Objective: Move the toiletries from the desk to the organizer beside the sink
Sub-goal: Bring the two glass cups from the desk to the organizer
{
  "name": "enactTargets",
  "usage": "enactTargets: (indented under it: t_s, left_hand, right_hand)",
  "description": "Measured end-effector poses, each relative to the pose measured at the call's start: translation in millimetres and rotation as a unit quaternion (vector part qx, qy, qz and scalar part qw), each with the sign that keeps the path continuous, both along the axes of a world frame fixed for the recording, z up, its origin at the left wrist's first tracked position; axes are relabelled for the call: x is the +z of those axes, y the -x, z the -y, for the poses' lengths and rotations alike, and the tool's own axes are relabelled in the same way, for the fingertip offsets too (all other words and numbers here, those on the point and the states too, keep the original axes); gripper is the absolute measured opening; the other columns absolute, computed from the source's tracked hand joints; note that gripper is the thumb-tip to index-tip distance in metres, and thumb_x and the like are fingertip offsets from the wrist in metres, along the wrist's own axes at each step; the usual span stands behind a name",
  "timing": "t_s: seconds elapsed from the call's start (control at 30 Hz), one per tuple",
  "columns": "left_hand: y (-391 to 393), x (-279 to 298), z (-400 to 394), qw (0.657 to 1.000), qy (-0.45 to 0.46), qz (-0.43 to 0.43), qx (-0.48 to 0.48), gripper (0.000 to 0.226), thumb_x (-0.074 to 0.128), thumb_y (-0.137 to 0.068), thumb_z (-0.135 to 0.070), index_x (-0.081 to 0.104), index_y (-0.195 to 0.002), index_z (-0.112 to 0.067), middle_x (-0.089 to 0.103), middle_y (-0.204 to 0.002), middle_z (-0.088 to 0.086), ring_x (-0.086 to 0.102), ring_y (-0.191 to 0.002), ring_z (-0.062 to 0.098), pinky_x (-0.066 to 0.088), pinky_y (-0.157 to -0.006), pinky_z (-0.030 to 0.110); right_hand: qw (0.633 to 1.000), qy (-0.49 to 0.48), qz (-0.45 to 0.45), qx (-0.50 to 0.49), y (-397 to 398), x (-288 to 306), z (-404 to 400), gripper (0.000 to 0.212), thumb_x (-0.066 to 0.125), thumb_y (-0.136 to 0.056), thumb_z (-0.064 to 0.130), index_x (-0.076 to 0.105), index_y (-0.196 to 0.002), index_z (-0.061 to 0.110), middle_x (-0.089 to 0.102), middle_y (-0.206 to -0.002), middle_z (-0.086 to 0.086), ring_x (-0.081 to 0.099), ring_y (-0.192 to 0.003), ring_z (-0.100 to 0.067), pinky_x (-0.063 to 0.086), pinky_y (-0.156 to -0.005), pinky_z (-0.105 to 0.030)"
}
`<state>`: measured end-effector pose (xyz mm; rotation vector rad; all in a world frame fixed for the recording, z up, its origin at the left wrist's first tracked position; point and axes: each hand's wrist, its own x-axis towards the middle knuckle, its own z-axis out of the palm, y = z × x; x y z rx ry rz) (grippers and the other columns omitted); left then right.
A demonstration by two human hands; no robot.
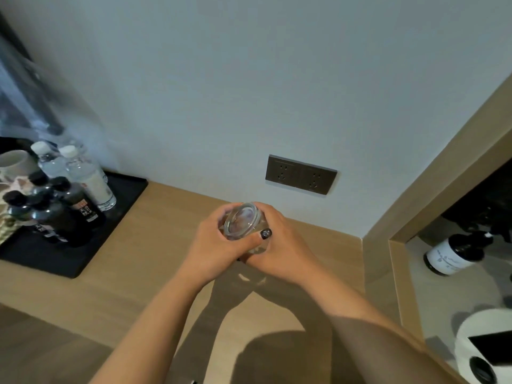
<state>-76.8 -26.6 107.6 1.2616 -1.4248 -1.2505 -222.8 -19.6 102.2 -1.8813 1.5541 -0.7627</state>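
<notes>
A small clear glass jar (240, 220) with a round rim is held above the wooden desk (155, 261), near the wall. My left hand (214, 245) wraps its left side, thumb with a dark painted nail across the front. My right hand (277, 245) cups its right side and underside. The jar's lower part is hidden by my fingers, and I cannot tell what is inside it.
A black tray (110, 217) at the left holds two clear water bottles (83, 176), several dark bottles (69, 214) and a mug (15, 162). A double wall socket (300, 174) is behind the jar. Past the wooden frame at right stands a dark pump bottle (457, 254) and a toilet roll (482, 347).
</notes>
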Motion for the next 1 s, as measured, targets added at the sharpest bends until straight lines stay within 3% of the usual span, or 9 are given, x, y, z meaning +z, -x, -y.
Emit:
enactTargets:
  t_s: [0.1, 0.27, 0.4, 0.47, 0.53, 0.63, 0.73, 0.83, 1.0]
  left_hand:
    - [-4.2, 6.0, 2.5, 1.000, 0.010, -0.010, -0.011, 0.063, 0.088, -0.063, -0.016, 0.059, -0.119, -0.019, 0.071, -0.104, -0.007, 0.068, -0.091, 0.003, 0.053, -0.076, 0.016]
    - [-24.0, -2.6, 21.3, 0.995, -0.031, -0.053, -0.076, 0.061, 0.072, -0.078, -0.003, 0.049, -0.133, -0.015, 0.066, -0.115, 0.000, 0.067, -0.094, 0.001, 0.052, -0.075, 0.014]
    - [-52.1, -33.5, 53.7, 0.995, -0.036, -0.097, 0.006, 0.040, 0.053, -0.093, -0.003, 0.049, -0.131, -0.017, 0.064, -0.117, 0.003, 0.069, -0.092, 0.006, 0.055, -0.082, 0.021]
    - [-67.2, -64.3, 73.6, 0.996, -0.039, -0.063, 0.049, 0.037, 0.051, -0.095, -0.003, 0.048, -0.129, -0.018, 0.062, -0.122, 0.004, 0.067, -0.101, 0.014, 0.052, -0.095, 0.033]
    - [-78.0, -95.9, 88.8, 0.997, -0.052, -0.013, 0.052, 0.044, 0.054, -0.092, -0.001, 0.045, -0.131, -0.018, 0.055, -0.133, 0.008, 0.060, -0.110, 0.016, 0.045, -0.103, 0.036]
    - [-81.9, -132.1, 100.4, 0.990, -0.121, 0.071, -0.003, 0.064, 0.065, -0.086, -0.010, 0.035, -0.142, -0.016, 0.043, -0.143, 0.005, 0.047, -0.121, 0.015, 0.040, -0.105, 0.037]
    - [-78.3, -162.0, 108.4, 0.977, -0.110, 0.176, -0.044, 0.081, 0.077, -0.074, -0.026, 0.036, -0.142, -0.016, 0.048, -0.138, 0.005, 0.047, -0.126, 0.020, 0.041, -0.106, 0.041]
    - [-72.1, -185.6, 114.8, 0.975, -0.081, 0.204, -0.043, 0.079, 0.082, -0.063, -0.036, 0.047, -0.131, -0.016, 0.056, -0.125, 0.004, 0.054, -0.117, 0.020, 0.045, -0.101, 0.043]
    - [-65.1, -190.4, 117.6, 0.978, -0.083, 0.185, -0.041, 0.071, 0.084, -0.067, -0.032, 0.046, -0.125, -0.015, 0.057, -0.120, 0.005, 0.054, -0.114, 0.024, 0.045, -0.097, 0.039]
  right_hand:
    - [0.999, 0.024, 0.008, -0.023, -7.0, 5.0, 3.0, 0.074, 0.073, -0.058, 0.043, 0.044, -0.126, 0.033, 0.054, -0.120, 0.014, 0.054, -0.109, -0.007, 0.050, -0.091, -0.034]
    - [0.994, 0.022, 0.029, -0.101, -22.2, -7.9, 7.5, 0.069, 0.077, -0.059, 0.038, 0.048, -0.122, 0.035, 0.058, -0.114, 0.017, 0.057, -0.103, -0.004, 0.051, -0.087, -0.030]
    - [0.974, -0.043, 0.108, -0.194, -34.7, -18.8, 9.6, 0.065, 0.083, -0.061, 0.030, 0.050, -0.115, 0.039, 0.061, -0.107, 0.021, 0.058, -0.099, 0.003, 0.049, -0.075, -0.013]
    - [0.958, -0.082, 0.142, -0.234, -40.1, -23.0, 9.3, 0.062, 0.085, -0.062, 0.027, 0.050, -0.111, 0.040, 0.060, -0.103, 0.022, 0.059, -0.095, 0.002, 0.048, -0.063, -0.007]
    - [0.945, -0.100, 0.167, -0.263, -45.3, -28.0, 8.5, 0.062, 0.085, -0.063, 0.028, 0.050, -0.112, 0.039, 0.061, -0.102, 0.020, 0.061, -0.093, 0.000, 0.049, -0.062, -0.007]
    - [0.921, -0.129, 0.197, -0.309, -53.4, -32.5, 6.5, 0.062, 0.084, -0.065, 0.026, 0.048, -0.115, 0.036, 0.062, -0.102, 0.017, 0.062, -0.093, -0.003, 0.050, -0.057, -0.009]
    - [0.905, -0.140, 0.204, -0.345, -58.6, -39.0, 2.6, 0.057, 0.083, -0.067, 0.021, 0.051, -0.113, 0.033, 0.064, -0.101, 0.013, 0.063, -0.090, -0.005, 0.048, -0.050, -0.009]
    - [0.894, -0.138, 0.180, -0.386, -61.1, -45.0, -1.4, 0.057, 0.084, -0.065, 0.020, 0.053, -0.111, 0.031, 0.065, -0.097, 0.010, 0.064, -0.081, -0.003, 0.048, -0.050, -0.012]
    - [0.890, -0.123, 0.121, -0.423, -60.8, -52.6, -11.7, 0.060, 0.088, -0.061, 0.026, 0.051, -0.108, 0.031, 0.062, -0.094, 0.015, 0.059, -0.083, 0.004, 0.045, -0.059, -0.006]
